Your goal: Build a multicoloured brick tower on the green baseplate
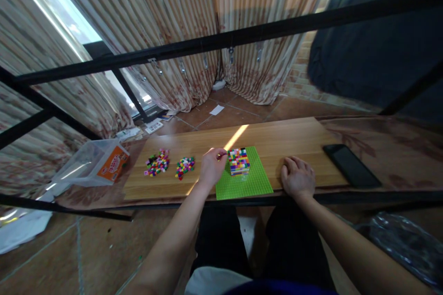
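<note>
A block of stacked toy bricks [238,162] in many colours stands on the green baseplate [244,188]. At its left side is my left hand [212,166], thumb and fingers pinched together close to the bricks' upper left corner. Whatever is between those fingertips is too small to make out. My right hand [298,177] rests palm down on the wooden board [277,138], right of the baseplate, fingers loosely bent and holding nothing. Two piles of loose bricks lie left of my left hand: a nearer pile [184,167] and a farther pile [158,163].
A clear plastic box [86,163] with an orange label stands at the board's left end. Toward the right end lies a dark phone [351,165]. A black metal rail [194,47] crosses beyond the board, with curtains [166,9] behind it.
</note>
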{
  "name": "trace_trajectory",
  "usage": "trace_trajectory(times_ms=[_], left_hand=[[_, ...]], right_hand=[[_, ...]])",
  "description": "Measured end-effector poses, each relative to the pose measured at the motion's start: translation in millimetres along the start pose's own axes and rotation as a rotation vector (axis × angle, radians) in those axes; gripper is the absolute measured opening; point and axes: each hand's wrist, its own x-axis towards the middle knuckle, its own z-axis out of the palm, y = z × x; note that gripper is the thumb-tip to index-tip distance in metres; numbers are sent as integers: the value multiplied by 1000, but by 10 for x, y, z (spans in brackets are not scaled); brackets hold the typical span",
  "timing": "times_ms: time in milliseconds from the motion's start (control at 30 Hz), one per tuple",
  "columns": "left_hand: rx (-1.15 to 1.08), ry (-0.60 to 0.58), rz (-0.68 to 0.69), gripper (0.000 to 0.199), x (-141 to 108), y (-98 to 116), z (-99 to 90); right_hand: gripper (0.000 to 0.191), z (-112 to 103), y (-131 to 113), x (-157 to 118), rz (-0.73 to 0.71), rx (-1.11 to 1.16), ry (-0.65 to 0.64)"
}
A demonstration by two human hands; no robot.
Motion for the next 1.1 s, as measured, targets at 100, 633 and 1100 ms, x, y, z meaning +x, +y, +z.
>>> trace_trajectory(times_ms=[100, 633, 1100], left_hand=[[28, 20, -8, 10, 17, 41, 35], [-34, -34, -170, 17, 195, 0, 45], [-11, -29, -119, 24, 185, 33, 57]], right_hand=[[36, 0, 0, 2, -4, -10, -1], [34, -15, -10, -1, -8, -15, 16], [35, -9, -9, 0, 1, -16, 3]])
